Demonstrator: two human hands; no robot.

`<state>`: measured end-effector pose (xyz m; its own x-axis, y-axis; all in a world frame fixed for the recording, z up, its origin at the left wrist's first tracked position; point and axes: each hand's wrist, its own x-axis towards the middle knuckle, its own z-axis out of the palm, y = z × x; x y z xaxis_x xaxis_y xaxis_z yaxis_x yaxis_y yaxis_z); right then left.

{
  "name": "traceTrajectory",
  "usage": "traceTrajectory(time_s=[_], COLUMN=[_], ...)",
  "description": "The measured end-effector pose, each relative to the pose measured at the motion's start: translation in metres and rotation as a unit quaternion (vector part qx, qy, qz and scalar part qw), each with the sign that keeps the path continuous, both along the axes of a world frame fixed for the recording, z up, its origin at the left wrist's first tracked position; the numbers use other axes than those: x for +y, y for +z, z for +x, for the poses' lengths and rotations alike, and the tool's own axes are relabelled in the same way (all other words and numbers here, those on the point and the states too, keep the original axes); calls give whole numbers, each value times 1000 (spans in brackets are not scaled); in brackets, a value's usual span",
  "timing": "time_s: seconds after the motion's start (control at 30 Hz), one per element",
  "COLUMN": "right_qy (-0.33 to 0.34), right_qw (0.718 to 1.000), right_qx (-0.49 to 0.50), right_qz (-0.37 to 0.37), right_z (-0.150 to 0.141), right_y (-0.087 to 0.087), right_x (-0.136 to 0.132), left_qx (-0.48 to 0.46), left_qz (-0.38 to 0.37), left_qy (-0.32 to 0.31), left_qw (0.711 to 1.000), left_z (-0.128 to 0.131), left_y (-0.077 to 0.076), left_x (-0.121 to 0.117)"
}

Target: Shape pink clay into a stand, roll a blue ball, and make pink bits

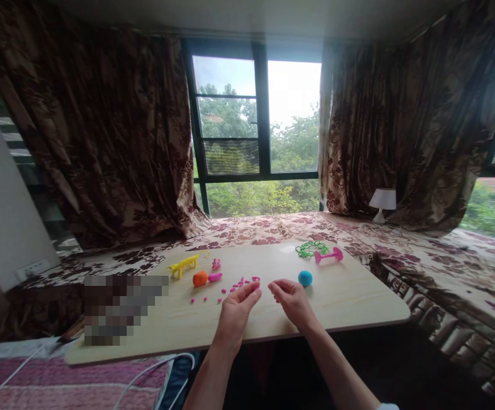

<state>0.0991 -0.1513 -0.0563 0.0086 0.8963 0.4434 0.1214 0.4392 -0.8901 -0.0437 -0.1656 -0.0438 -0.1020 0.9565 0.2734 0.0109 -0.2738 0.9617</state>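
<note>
My left hand (pixel 237 310) is over the front middle of the table, thumb and fingers pinched on a small pink piece (pixel 257 283) that looks like modelling clay. A short gap to the right, my right hand (pixel 292 302) has its fingertips pressed together; whatever they may hold is hidden. Just beyond it sits a blue ball (pixel 305 278). Several small pink bits (pixel 224 291) lie scattered left of and behind my left hand. Farther left, an orange ball (pixel 200 278) touches or nearly touches a larger pink lump (pixel 215 277).
The pale wooden table (pixel 358 302) has rounded corners. On it are a yellow animal-like figure (pixel 184 265), a small pink clustered piece (pixel 216 263), a tangled green string (pixel 311 249) and a pink dumbbell shape (pixel 328 255). A white lamp (pixel 383 200) stands behind, right. A white cable (pixel 148 364) hangs front left.
</note>
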Motion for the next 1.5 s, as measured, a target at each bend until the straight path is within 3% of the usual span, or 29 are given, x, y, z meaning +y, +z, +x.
traceTrajectory(time_s=[0.27, 0.47, 0.67, 0.83, 0.97, 1.1, 1.3, 1.5], right_qy=[1, -53, -97, -87, -45, 24, -5, -9], right_qw=[1000, 990, 955, 936, 942, 971, 988, 999], right_qx=[-8, -133, -280, -337, -316, -207, -119, -33], right_qz=[-15, 15, 30, 59, 105, 121, 99, 31], right_z=[-8, -14, -14, -8, -10, -17, -22, -18], right_y=[-8, -3, -2, 9, 26, 32, 23, 9], right_x=[-4, 5, 30, 20, 1, -5, 0, 2], left_qx=[-74, -198, -282, -309, -305, -299, -308, -333], left_qz=[-11, -72, -140, -149, -155, -155, -161, -173], left_qy=[22, 40, 6, -33, -64, -81, -106, -59], left_qw=[997, 977, 949, 939, 938, 938, 931, 925], left_z=[1, -3, -12, -14, -7, 1, 4, -2], left_y=[-2, -9, -11, -8, -8, -7, -4, -8], left_x=[-2, 13, 15, 13, 12, 9, 5, 7])
